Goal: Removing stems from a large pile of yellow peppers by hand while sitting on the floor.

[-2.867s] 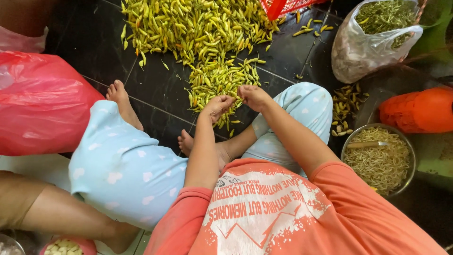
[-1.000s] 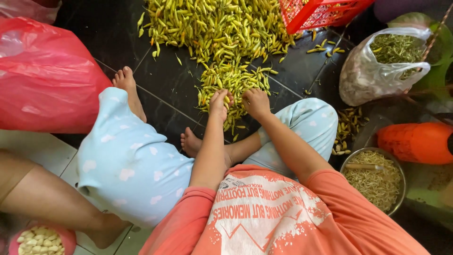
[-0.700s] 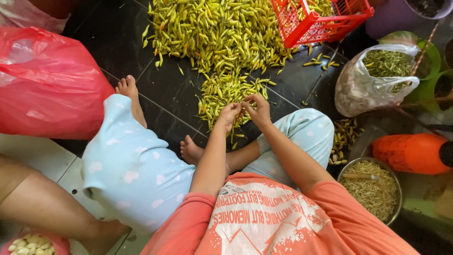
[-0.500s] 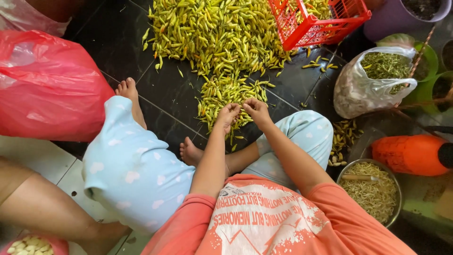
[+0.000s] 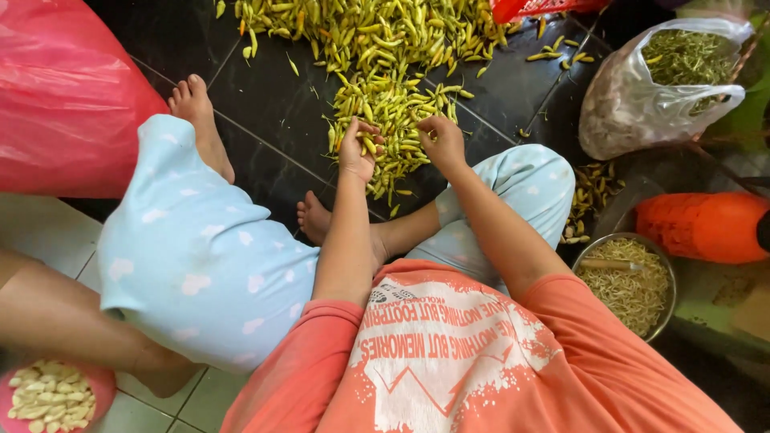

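Note:
A big heap of yellow-green chili peppers (image 5: 377, 48) lies on the dark tiled floor in front of me. My left hand (image 5: 358, 148) rests on the near edge of the heap with its fingers curled around one or two peppers. My right hand (image 5: 440, 138) is just to the right, fingers pinched on a pepper at the heap's edge. Both forearms reach forward over my light blue trouser legs (image 5: 200, 265) and bare feet.
A clear bag of green stems (image 5: 642, 88) sits at the right, an orange container (image 5: 706, 224) below it, and a metal bowl of stems (image 5: 630, 281) beside my knee. A red plastic bag (image 5: 64, 104) lies left. A pink bowl of pale cloves (image 5: 44, 397) is at bottom left.
The view has shifted, so the red crate has slid almost out of the top. My hands stay at the near edge of the pepper heap, working the peppers.

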